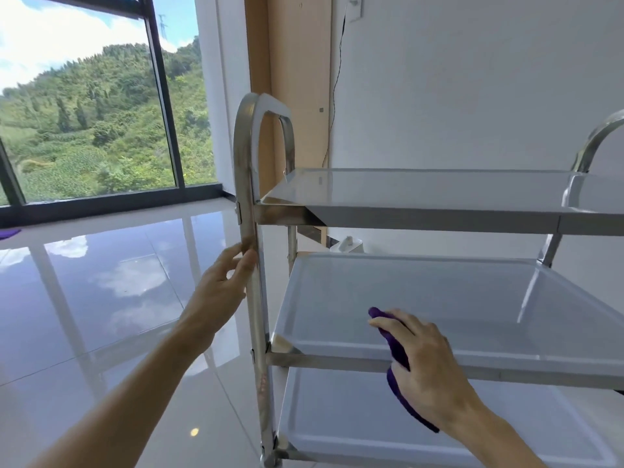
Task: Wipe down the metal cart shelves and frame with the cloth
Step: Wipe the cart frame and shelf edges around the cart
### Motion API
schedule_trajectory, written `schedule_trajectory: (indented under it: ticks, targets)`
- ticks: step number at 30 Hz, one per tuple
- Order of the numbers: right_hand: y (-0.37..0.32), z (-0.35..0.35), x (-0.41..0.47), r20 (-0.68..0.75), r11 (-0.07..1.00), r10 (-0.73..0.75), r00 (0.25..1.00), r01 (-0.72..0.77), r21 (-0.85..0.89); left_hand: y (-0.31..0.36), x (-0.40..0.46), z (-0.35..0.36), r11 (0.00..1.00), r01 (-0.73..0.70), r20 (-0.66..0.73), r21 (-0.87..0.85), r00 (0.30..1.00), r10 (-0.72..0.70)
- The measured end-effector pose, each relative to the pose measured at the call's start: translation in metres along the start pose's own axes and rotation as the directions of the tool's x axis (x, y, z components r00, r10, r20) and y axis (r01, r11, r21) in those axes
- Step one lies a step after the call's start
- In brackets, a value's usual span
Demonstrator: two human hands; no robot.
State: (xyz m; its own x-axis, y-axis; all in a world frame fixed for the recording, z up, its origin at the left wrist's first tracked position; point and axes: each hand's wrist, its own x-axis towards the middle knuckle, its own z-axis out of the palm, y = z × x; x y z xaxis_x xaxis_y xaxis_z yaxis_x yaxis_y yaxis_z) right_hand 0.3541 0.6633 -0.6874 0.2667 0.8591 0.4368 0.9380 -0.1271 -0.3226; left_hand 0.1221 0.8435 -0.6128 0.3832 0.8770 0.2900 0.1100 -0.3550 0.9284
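A three-shelf metal cart [439, 221] stands against the white wall. My left hand [223, 282] grips its near left upright post [250, 197] just below the top shelf. A purple cloth [396, 349] is held under my right hand [425, 363] at the front edge of the middle shelf [472, 309]. The cloth drapes over the shelf's front rail, partly hidden by my palm. The bottom shelf [371, 427] shows beneath it.
Glossy white floor tiles [101, 332] spread to the left of the cart. A large window with a dark frame [169, 113] fills the left wall. Another purple cloth [8, 234] lies on the floor by the window. A cable [336, 86] hangs down the wall behind the cart.
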Motion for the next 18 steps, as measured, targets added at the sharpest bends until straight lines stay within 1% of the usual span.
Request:
schedule_trajectory:
  ticks: [2, 4, 6, 7, 8, 9, 10, 11, 12, 14, 15, 16, 17, 18]
  targets:
    - [-0.022, -0.026, 0.004, -0.183, 0.990, -0.106, 0.977, 0.121, 0.073, 0.023, 0.008, -0.011, 0.995, -0.094, -0.105, 0.018, 0.990, 0.095]
    - [-0.049, -0.057, 0.013, -0.352, 0.956, -0.222, 0.909, 0.273, 0.103, 0.053, 0.022, -0.022, 0.981, -0.192, -0.210, 0.014, 0.959, 0.191]
    - [-0.079, -0.091, 0.029, -0.465, 0.909, -0.345, 0.815, 0.413, 0.049, 0.086, 0.038, -0.029, 0.960, -0.280, -0.214, 0.006, 0.937, 0.275]
    - [-0.092, -0.105, 0.039, -0.495, 0.891, -0.398, 0.773, 0.453, -0.009, 0.101, 0.047, -0.030, 0.952, -0.307, -0.189, 0.005, 0.934, 0.302]
    - [-0.103, -0.116, 0.052, -0.505, 0.883, -0.433, 0.746, 0.464, -0.073, 0.115, 0.055, -0.031, 0.949, -0.315, -0.164, 0.000, 0.936, 0.311]
    - [-0.111, -0.125, 0.066, -0.500, 0.886, -0.445, 0.743, 0.446, -0.126, 0.128, 0.063, -0.030, 0.953, -0.303, -0.145, -0.010, 0.943, 0.299]
    - [-0.117, -0.132, 0.080, -0.481, 0.896, -0.439, 0.759, 0.412, -0.168, 0.139, 0.070, -0.029, 0.962, -0.274, -0.132, -0.025, 0.954, 0.268]
    - [-0.120, -0.136, 0.094, -0.437, 0.906, -0.423, 0.794, 0.370, -0.206, 0.147, 0.075, -0.028, 0.970, -0.239, -0.128, -0.038, 0.964, 0.232]
    - [-0.121, -0.137, 0.107, -0.359, 0.912, -0.402, 0.842, 0.332, -0.242, 0.150, 0.080, -0.027, 0.976, -0.214, -0.134, -0.032, 0.969, 0.208]
    - [-0.113, -0.129, 0.127, -0.137, 0.906, -0.343, 0.929, 0.289, -0.309, 0.148, 0.085, -0.025, 0.974, -0.210, -0.141, 0.083, 0.965, 0.220]
    - [-0.107, -0.121, 0.133, -0.028, 0.893, -0.305, 0.952, 0.275, -0.355, 0.143, 0.085, -0.024, 0.962, -0.226, -0.135, 0.154, 0.959, 0.247]
    - [-0.100, -0.111, 0.137, 0.038, 0.877, -0.277, 0.960, 0.269, -0.398, 0.139, 0.085, -0.023, 0.948, -0.248, -0.131, 0.199, 0.952, 0.276]
    - [-0.094, -0.101, 0.138, 0.045, 0.865, -0.272, 0.961, 0.265, -0.426, 0.135, 0.085, -0.023, 0.941, -0.265, -0.127, 0.212, 0.947, 0.296]
    - [-0.091, -0.094, 0.138, 0.007, 0.863, -0.284, 0.959, 0.258, -0.434, 0.133, 0.086, -0.023, 0.940, -0.277, -0.123, 0.202, 0.944, 0.305]
